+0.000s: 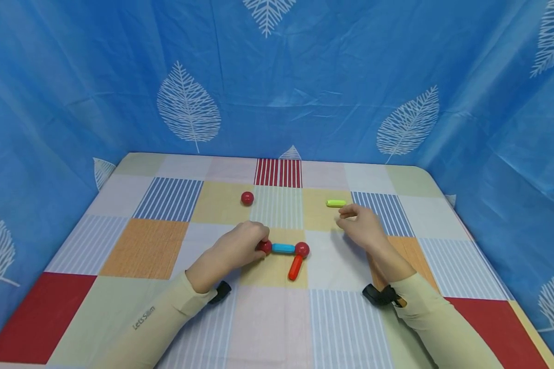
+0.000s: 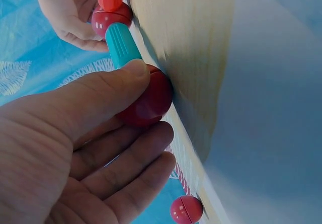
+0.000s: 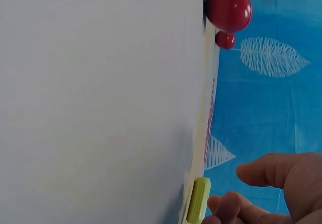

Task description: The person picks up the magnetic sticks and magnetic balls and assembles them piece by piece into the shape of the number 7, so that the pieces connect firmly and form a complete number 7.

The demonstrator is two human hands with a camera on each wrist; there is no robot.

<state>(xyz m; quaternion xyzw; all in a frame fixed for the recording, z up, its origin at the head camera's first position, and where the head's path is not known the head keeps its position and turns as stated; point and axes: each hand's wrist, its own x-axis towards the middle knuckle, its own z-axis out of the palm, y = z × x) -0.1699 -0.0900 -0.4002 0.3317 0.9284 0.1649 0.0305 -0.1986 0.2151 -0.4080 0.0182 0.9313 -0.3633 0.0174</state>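
Note:
My left hand (image 1: pixel 236 248) pinches a red ball (image 2: pixel 153 100) between thumb and fingers, low over the tablecloth. From that ball a ribbed blue rod (image 1: pixel 283 248) runs right to a second red ball (image 1: pixel 302 249). A red-orange rod (image 1: pixel 295 267) slants from this second ball toward the near side. My right hand (image 1: pixel 362 226) hovers beside a short yellow-green rod (image 1: pixel 336 203), its thumb and fingers apart with nothing between them. In the right wrist view, the yellow-green rod (image 3: pixel 199 200) lies just past the fingertips.
A loose red ball (image 1: pixel 246 198) sits farther back, left of centre. The patchwork tablecloth (image 1: pixel 272 318) covers the table. Blue curtains (image 1: pixel 304 77) with white leaf prints stand behind it and at both sides. Each wrist wears a black device.

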